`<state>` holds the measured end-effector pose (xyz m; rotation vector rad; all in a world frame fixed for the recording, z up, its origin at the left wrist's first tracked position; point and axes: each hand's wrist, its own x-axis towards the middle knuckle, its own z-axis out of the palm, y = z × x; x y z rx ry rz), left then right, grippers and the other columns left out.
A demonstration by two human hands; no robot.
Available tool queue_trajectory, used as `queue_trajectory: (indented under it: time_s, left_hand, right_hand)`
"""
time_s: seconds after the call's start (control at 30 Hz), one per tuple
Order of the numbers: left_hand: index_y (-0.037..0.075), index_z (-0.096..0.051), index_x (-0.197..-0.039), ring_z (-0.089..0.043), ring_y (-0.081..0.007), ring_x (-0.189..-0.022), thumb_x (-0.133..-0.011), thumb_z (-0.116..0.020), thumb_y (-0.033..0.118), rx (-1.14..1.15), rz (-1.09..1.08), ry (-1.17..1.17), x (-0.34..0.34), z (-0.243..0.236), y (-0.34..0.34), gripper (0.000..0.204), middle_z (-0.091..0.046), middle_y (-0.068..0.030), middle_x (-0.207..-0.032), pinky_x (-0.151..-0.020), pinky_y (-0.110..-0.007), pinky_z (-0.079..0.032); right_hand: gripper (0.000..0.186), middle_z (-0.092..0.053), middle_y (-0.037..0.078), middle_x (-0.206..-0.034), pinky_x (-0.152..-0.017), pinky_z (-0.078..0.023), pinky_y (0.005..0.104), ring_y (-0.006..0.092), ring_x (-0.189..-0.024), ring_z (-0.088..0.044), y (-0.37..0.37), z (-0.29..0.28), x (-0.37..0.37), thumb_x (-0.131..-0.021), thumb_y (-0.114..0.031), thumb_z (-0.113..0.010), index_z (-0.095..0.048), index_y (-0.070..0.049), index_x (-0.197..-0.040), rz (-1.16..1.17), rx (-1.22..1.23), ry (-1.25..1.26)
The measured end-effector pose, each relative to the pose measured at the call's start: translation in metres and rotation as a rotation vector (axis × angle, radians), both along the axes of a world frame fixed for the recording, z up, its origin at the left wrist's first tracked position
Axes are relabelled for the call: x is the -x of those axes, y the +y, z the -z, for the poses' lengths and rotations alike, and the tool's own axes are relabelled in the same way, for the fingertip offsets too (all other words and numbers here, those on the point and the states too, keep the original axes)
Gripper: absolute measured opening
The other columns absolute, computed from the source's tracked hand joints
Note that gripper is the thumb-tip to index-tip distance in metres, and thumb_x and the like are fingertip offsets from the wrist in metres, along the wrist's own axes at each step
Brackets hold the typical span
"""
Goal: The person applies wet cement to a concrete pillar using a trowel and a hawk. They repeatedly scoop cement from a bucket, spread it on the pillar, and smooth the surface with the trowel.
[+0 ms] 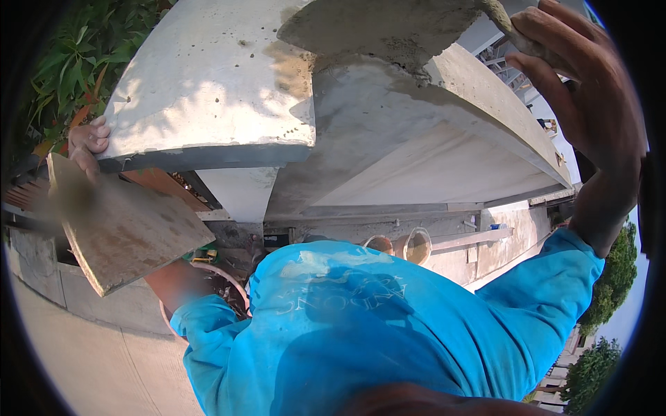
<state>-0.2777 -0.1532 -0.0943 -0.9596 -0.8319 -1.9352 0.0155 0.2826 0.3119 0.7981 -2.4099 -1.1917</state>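
My right hand, at the upper right, is closed around the mortar-crusted handle of a trowel. Its broad grey blade lies over the top of the wall, with wet mortar along its lower edge. At the far left, my left hand grips the far edge of a flat, stained mortar board. The board is tilted and hides most of my left forearm. My left fingers lie against the corner of a white ledge. A blurred smudge covers part of the board.
Grey, partly plastered wall runs below the blade and meets a long ledge on the right. Below stand a pinkish tub and two buckets, one beside a long plank. Leafy plants crowd the upper left.
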Motion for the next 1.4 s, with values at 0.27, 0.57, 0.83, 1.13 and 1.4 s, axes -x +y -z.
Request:
queue_trajectory:
  time_s: [0.27, 0.57, 0.83, 1.13, 1.4]
  left_hand:
    - [0.014, -0.056, -0.074, -0.059, -0.0236, -0.101, -0.105, -0.049, 0.026, 0.042, 0.092, 0.165, -0.003, -0.003, 0.001, 0.034, -0.056, -0.0095, -0.09, -0.106, -0.046, -0.042]
    - [0.021, -0.053, -0.078, -0.053, -0.0206, -0.11, -0.105, -0.046, 0.024, 0.417, 0.094, 0.381, 0.016, 0.004, -0.081, 0.028, -0.048, -0.0044, -0.095, -0.107, -0.047, -0.039]
    - [0.029, -0.076, -0.107, -0.053, -0.0391, -0.135, -0.092, -0.066, 0.02, 0.629, 0.361, 0.622, 0.058, 0.003, -0.139, 0.02, -0.059, -0.0268, -0.134, -0.123, -0.059, -0.022]
    - [0.018, -0.049, -0.073, -0.053, -0.0156, -0.117, -0.101, -0.047, 0.018, 0.356, 0.15, 0.273, -0.001, 0.001, -0.047, 0.028, -0.051, -0.0017, -0.1, -0.108, -0.043, -0.039]
    - [0.018, -0.05, -0.075, -0.053, -0.0169, -0.12, -0.102, -0.048, 0.022, 0.254, 0.109, 0.171, -0.004, 0.0, -0.029, 0.027, -0.053, -0.0021, -0.102, -0.111, -0.043, -0.038]
  right_hand:
    - [0.022, -0.062, 0.011, -0.085, -0.06, -0.046, 0.0289, 0.0199, -0.067, -0.057, 0.016, 0.297, -0.023, -0.093, -0.014, -0.076, -0.062, 0.002, -0.098, 0.088, 1.591, 0.38]
    - [0.025, -0.07, 0.012, -0.089, -0.057, -0.05, 0.0365, 0.0283, -0.067, -0.065, 0.006, 0.369, 0.002, -0.083, -0.02, -0.082, -0.07, -0.002, -0.096, 0.097, 1.544, 0.478]
    - [0.027, -0.068, 0.01, -0.087, -0.06, -0.051, 0.0338, 0.0232, -0.065, -0.063, 0.006, 0.366, -0.017, -0.087, -0.026, -0.081, -0.07, -0.004, -0.097, 0.106, 1.512, 0.261]
    - [0.043, -0.06, 0.006, -0.081, -0.063, -0.045, 0.0292, 0.0159, -0.07, -0.057, 0.039, 0.327, -0.043, -0.101, -0.045, -0.063, -0.062, -0.003, -0.095, -0.209, 2.017, 0.221]
    - [0.027, -0.057, 0.006, -0.074, -0.059, -0.041, 0.0325, 0.0217, -0.065, -0.054, 0.06, 0.242, -0.06, -0.088, -0.027, -0.079, -0.065, -0.004, -0.087, 0.084, 1.599, -0.408]
